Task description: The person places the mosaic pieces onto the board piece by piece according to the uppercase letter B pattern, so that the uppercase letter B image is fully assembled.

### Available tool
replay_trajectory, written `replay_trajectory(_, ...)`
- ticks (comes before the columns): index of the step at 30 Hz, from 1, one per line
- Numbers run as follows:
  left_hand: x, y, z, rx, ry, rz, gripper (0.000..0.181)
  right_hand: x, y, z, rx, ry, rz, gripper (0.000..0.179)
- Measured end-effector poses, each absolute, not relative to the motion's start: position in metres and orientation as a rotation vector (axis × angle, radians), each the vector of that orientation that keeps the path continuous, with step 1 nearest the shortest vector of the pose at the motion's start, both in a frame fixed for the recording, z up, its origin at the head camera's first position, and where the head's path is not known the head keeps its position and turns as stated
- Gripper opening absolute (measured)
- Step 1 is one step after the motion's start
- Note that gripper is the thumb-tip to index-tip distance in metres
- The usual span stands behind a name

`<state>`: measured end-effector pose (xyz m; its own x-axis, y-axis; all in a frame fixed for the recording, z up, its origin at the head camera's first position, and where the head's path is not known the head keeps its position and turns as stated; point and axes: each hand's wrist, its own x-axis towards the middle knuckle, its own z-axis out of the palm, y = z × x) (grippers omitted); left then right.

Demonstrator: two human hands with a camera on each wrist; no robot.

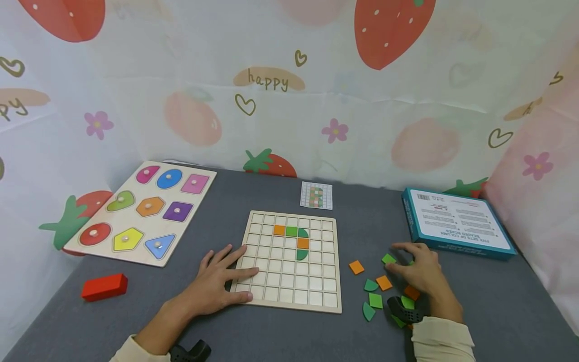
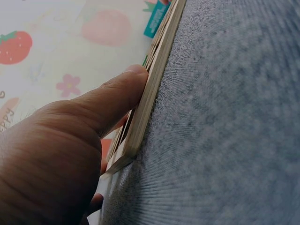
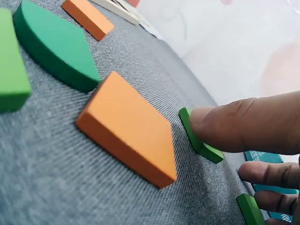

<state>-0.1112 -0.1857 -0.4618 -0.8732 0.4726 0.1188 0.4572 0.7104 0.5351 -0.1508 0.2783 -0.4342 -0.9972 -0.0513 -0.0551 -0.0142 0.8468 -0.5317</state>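
My left hand [image 1: 221, 281] lies spread over the left edge of a wooden grid board [image 1: 299, 295]; in the left wrist view its thumb [image 2: 117, 93] rests along the board's edge. Upper cells hold an orange square [image 1: 279, 230], a green square [image 1: 291, 232], a second orange square [image 1: 302, 244] and two dark green quarter-circles. My right hand [image 1: 420, 271] is low over loose tiles at the right, thumb and index finger apart. Its thumb overlaps a green square tile [image 3: 211, 153] in the right wrist view, and another green tile [image 3: 251, 211] is by the other fingers.
Loose orange tiles [image 1: 356, 267] and dark green quarter-circles [image 1: 368, 311] lie right of the board. A pattern card [image 1: 328, 201] sits behind it. At the left are a knobbed shape puzzle [image 1: 135, 213] and a red block [image 1: 104, 287]; at the right, a teal box [image 1: 461, 221].
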Motion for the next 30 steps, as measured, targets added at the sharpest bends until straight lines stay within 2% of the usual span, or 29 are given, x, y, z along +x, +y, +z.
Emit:
replay_trajectory(14,-0.113,-0.187,-0.460,0.788,2.893,0.890,0.056,-0.155,0.273,-0.438,-0.028,2.989,-0.858,0.035)
replay_trajectory(30,-0.112,-0.188,-0.462,0.789,2.875,0.887,0.057,-0.148,0.271,-0.419,-0.098,3.098,-0.995,0.033)
